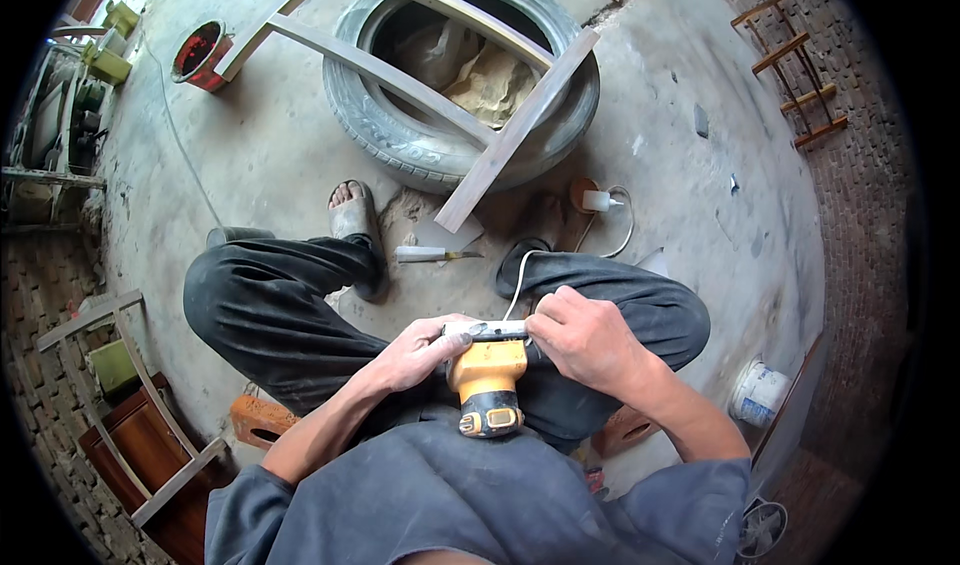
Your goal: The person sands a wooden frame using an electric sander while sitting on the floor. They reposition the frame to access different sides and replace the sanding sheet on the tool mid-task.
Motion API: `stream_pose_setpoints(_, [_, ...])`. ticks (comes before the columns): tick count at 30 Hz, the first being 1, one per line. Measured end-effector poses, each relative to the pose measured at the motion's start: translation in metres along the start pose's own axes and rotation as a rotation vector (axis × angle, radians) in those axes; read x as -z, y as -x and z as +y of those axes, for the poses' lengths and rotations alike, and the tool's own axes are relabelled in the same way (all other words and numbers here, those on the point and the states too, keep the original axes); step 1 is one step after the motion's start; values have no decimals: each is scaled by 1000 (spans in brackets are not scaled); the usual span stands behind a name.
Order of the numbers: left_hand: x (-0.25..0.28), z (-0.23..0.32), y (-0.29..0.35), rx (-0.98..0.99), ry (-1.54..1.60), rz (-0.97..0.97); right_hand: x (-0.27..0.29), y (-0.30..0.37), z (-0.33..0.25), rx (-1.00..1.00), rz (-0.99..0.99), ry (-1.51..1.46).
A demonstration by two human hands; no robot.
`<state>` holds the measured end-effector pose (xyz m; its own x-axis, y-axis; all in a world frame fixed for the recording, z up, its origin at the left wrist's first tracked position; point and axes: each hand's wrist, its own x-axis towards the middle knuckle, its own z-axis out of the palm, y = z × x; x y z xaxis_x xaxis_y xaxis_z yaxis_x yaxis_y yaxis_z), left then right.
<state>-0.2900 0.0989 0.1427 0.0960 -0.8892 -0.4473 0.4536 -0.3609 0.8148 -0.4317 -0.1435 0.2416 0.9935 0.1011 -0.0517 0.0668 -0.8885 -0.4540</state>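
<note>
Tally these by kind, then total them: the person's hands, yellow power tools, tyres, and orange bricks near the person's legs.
Hands: 2 (left hand, right hand)
Yellow power tool: 1
Tyre: 1
Orange bricks: 2 in view, one on each side
Total: 6

The sander [487, 363] sits low centre, the tyre [365, 122] top centre.
The left hand [425, 353] is on the sander's left end, the right hand [580, 335] at its right end. A wooden frame [520, 130] lies across the tyre, reaching left to the bucket [208, 77] at upper left. Between the feet [352, 215], a scraper [420, 254] lies on the floor [280, 155]; a bottle [597, 201] is to its upper right. Bricks [262, 422] sit lower left and lower right, a tub [762, 393] farther right.
</note>
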Motion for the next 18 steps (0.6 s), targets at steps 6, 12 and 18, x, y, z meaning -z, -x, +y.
stream_pose_setpoints(6, [2, -1, -2, 4, 6, 1, -6, -1, 19, -74, -2, -219])
stream_pose_setpoints(12, [-1, -1, -1, -2, 20, 15, 3, -5, 23, -170, 31, -427])
stream_pose_setpoints(18, [1, -5, -2, 45, 23, 33, -3, 12, 13, -341, -10, -486])
